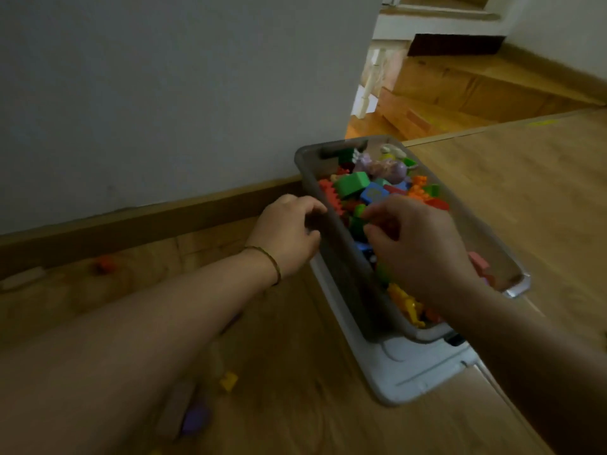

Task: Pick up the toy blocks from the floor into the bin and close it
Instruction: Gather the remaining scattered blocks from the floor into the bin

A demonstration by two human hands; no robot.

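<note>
A grey see-through bin (348, 277) stands on the wooden floor by the wall, filled with coloured toy blocks (353, 184). It sits on top of its pale lid (414, 369). My left hand (289, 233) is at the bin's left rim, fingers and thumb curled round the edge. Over the middle of the bin hovers my right hand (417, 244), its curled fingertips right at a green block (358, 211); whether it holds anything is hidden. Loose blocks lie on the floor to the left: red (105, 264), yellow (229, 381) and purple (196, 418).
A white wall with a wooden skirting board (131, 221) runs along the left, close behind the bin. Beyond the wall's corner, wooden stairs (460, 90) drop away. A pale block (23, 277) lies by the skirting. Open floor (525, 178) stretches to the right of the bin.
</note>
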